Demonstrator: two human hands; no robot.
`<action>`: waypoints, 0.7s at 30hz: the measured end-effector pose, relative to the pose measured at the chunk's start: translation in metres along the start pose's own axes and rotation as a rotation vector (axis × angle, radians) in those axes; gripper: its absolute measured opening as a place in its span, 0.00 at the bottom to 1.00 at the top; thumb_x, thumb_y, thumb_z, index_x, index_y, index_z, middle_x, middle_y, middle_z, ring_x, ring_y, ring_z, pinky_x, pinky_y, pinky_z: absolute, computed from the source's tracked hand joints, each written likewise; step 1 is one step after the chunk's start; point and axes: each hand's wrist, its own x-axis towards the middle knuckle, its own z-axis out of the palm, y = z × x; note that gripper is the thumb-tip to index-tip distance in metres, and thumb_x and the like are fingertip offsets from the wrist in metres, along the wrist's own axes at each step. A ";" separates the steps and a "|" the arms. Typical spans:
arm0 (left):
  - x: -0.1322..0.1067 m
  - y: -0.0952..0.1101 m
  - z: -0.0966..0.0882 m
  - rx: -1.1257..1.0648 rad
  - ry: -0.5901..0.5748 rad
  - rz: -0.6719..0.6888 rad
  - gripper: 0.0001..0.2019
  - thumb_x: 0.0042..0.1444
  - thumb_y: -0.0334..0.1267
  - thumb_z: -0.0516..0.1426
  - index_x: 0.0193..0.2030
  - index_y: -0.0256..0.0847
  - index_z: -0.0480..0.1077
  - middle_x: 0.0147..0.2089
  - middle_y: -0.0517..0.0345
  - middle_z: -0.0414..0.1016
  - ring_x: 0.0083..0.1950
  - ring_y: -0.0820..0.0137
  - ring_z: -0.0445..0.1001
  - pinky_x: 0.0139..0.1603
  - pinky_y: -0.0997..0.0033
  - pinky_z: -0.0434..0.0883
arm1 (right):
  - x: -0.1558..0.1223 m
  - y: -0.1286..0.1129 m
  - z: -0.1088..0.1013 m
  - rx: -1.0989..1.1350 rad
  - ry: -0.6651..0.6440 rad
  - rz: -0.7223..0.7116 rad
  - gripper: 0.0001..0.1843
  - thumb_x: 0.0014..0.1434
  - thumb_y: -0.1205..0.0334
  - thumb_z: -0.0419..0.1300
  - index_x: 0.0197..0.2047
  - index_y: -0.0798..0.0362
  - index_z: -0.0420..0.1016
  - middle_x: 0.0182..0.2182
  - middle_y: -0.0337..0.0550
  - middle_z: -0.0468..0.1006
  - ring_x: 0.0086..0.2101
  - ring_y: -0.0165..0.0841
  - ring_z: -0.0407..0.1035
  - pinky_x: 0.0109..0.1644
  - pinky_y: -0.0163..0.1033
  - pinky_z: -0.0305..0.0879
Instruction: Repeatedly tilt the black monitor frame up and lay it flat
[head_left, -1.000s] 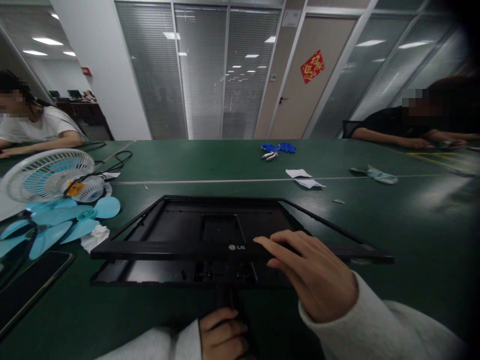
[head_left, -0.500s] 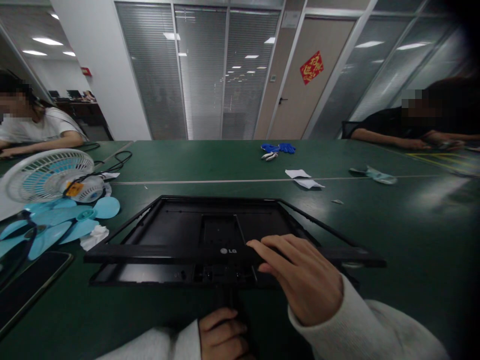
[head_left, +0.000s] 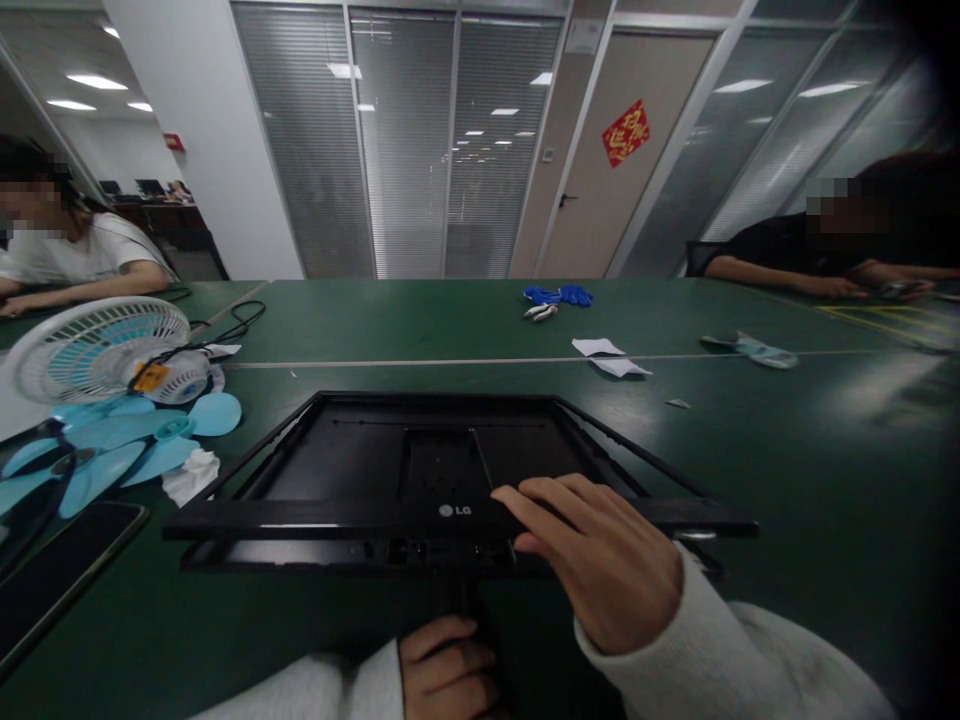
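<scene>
A black LG monitor front frame lies over a black monitor back shell on the table in front of me. Along the near side a narrow gap shows between the two. My right hand grips the frame's near edge right of the logo, fingers on top and thumb lower down. Below the shell's near edge a dark monitor stand juts toward me. Around it curl the fingers of my left hand, at the bottom of the view; its thumb and palm are hidden.
To the left are a white fan, blue fan blades, crumpled tissue and a phone. Farther back lie blue gloves, white paper and a pale strip. One person sits at each side.
The front frame's near edge has come down slightly toward the back shell, narrowing the gap. My right hand has shifted a little with it; my left hand stays in place.
</scene>
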 end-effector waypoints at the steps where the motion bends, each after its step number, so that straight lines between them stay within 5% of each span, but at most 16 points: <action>1: 0.002 0.000 -0.001 -0.004 -0.014 -0.006 0.14 0.67 0.38 0.48 0.36 0.45 0.74 0.29 0.70 0.73 0.41 0.79 0.73 0.67 0.69 0.54 | 0.000 0.000 0.000 0.006 -0.010 0.005 0.16 0.62 0.64 0.55 0.53 0.48 0.70 0.42 0.40 0.76 0.39 0.31 0.67 0.40 0.38 0.61; 6: 0.012 0.001 -0.011 -0.027 -0.086 -0.045 0.15 0.67 0.37 0.48 0.35 0.44 0.73 0.31 0.70 0.75 0.42 0.80 0.73 0.66 0.72 0.55 | -0.001 -0.001 0.002 0.032 -0.038 0.027 0.16 0.62 0.64 0.55 0.53 0.47 0.69 0.42 0.39 0.75 0.38 0.31 0.66 0.39 0.38 0.59; 21: 0.011 0.001 -0.010 -0.039 -0.066 -0.039 0.13 0.67 0.36 0.49 0.35 0.43 0.73 0.30 0.70 0.74 0.41 0.80 0.73 0.66 0.72 0.56 | -0.008 -0.010 0.003 0.209 -0.195 0.119 0.16 0.60 0.64 0.54 0.50 0.44 0.70 0.38 0.40 0.73 0.35 0.32 0.65 0.37 0.38 0.60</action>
